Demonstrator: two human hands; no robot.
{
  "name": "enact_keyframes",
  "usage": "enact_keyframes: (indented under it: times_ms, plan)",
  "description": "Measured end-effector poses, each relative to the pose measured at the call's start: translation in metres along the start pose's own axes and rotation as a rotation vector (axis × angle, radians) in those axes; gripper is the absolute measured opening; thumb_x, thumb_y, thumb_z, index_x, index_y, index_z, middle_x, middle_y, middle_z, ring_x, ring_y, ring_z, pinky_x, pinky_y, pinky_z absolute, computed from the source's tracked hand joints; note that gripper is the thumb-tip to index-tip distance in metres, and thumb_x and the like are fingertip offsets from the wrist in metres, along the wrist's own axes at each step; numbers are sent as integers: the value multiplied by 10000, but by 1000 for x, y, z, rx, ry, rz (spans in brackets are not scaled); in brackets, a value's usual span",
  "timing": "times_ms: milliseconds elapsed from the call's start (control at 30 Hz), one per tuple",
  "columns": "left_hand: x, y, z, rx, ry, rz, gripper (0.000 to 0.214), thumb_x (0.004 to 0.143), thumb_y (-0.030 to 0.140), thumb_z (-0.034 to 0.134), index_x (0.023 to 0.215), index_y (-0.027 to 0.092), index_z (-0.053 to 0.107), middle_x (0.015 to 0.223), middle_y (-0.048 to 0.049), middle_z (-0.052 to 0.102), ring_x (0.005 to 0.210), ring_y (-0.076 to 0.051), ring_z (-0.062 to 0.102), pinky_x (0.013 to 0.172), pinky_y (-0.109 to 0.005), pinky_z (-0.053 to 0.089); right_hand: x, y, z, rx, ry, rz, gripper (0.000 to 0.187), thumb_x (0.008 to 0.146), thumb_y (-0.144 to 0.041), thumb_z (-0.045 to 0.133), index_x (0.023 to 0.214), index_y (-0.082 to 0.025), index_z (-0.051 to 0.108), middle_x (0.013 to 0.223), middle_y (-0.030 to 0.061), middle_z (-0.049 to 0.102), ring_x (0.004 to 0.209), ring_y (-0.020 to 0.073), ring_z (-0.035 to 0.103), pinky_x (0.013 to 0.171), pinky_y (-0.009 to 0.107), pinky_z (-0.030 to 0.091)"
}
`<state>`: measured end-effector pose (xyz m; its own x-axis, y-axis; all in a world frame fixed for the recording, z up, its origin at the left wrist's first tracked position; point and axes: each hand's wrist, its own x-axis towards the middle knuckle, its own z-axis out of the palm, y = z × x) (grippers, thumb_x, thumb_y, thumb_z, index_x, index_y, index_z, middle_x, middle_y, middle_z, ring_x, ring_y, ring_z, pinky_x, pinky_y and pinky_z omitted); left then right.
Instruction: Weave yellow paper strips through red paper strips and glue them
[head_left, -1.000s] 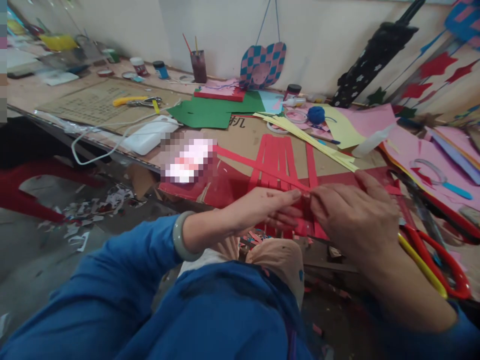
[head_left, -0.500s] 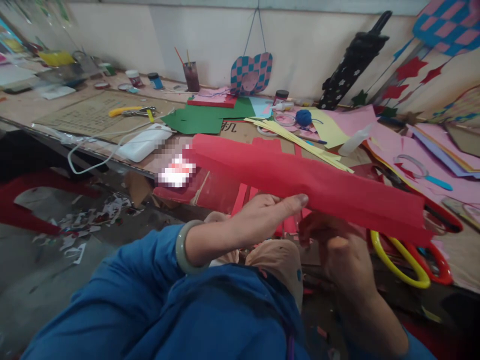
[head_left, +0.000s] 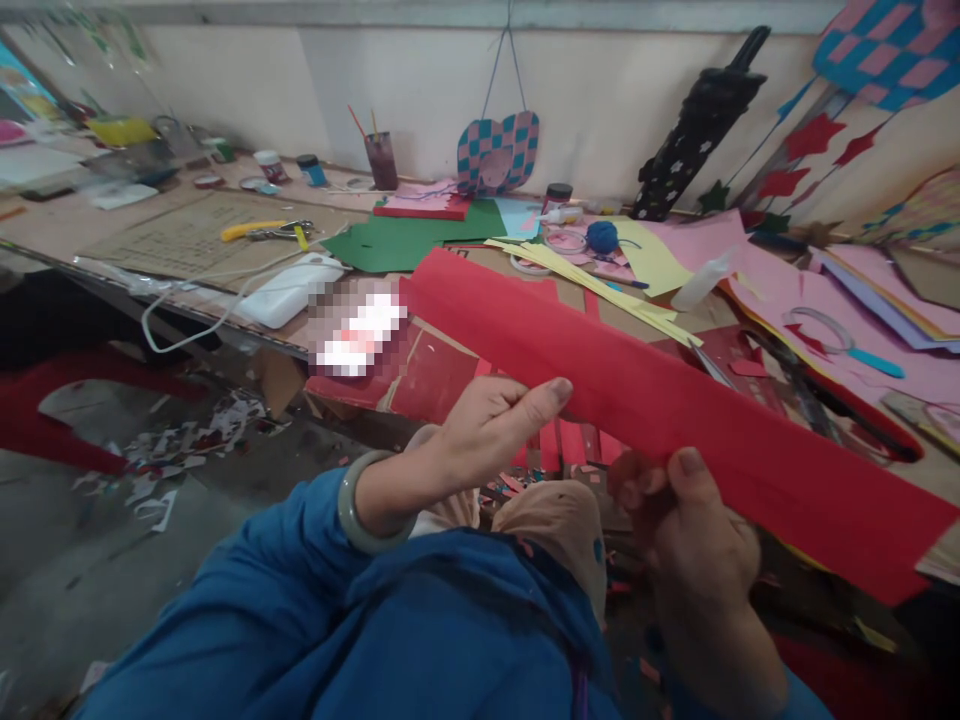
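Observation:
I hold a long red paper sheet [head_left: 675,410] slanting from upper left to lower right above the table edge. My left hand [head_left: 495,430] pinches its lower edge near the middle, thumb on top. Just to the right, my right hand [head_left: 694,540] grips the same edge, thumb on the front. Beneath the sheet, red paper strips [head_left: 562,440] hang over the table edge. My left wrist wears a pale green bangle [head_left: 356,505], and both sleeves are blue.
The worktable [head_left: 187,235] holds green paper [head_left: 405,240], yellow strips [head_left: 600,285], pink sheets [head_left: 825,300], a blue yarn ball [head_left: 602,236], a glue bottle [head_left: 701,280], a white box [head_left: 289,290] and a paintbrush cup [head_left: 381,160]. Paper scraps [head_left: 172,450] litter the floor at left.
A second ago both hands pinched thin red strips at the table edge. Now they hold up a wide red sheet, which has since swung lower at its right end and covers the scissors.

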<state>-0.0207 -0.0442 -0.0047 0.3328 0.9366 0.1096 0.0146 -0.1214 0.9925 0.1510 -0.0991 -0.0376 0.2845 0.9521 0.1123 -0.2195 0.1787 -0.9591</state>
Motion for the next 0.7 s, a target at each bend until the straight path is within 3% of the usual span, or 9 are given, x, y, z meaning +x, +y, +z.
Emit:
enact_keyframes:
  times_ms: [67, 200, 367, 533, 700]
  plan:
    - [3, -3, -5, -27, 87, 56, 681, 811, 707, 601, 435, 200, 344, 408, 54, 303, 413, -63, 317, 405, -230, 280, 0, 0, -1, 12, 35, 24, 470, 722, -609, 727, 480, -237, 574, 426, -23, 464, 405, 114, 447, 379, 261, 322]
    - [10, -10, -16, -125, 241, 124, 566, 817, 645, 649, 503, 189, 534, 490, 13, 531, 526, -117, 552, 502, -241, 463, 0, 4, -11, 22, 52, 20, 435, 760, -561, 722, 522, -233, 564, 465, -28, 486, 433, 109, 472, 396, 251, 361]
    - [18, -14, -32, -217, 347, 203, 433, 809, 572, 700, 630, 179, 668, 662, -11, 686, 704, -166, 684, 654, -275, 571, -1, 7, -25, -3, 54, 28, 415, 784, -538, 714, 538, -237, 567, 464, -15, 494, 417, 116, 455, 369, 271, 359]
    - [22, -11, -42, -296, 357, 216, 369, 763, 538, 746, 684, 180, 698, 712, -24, 719, 826, -203, 726, 729, -304, 607, -1, 2, -32, -67, 50, -64, 363, 804, -496, 713, 562, -252, 595, 484, -5, 510, 466, 125, 485, 397, 273, 393]
    - [22, -8, -37, -369, 412, 180, 300, 725, 460, 763, 663, 182, 668, 668, -17, 700, 850, -217, 734, 738, -315, 618, 1, -4, -31, -89, 43, -15, 425, 759, -574, 722, 517, -250, 592, 463, -8, 512, 434, 118, 472, 363, 266, 370]
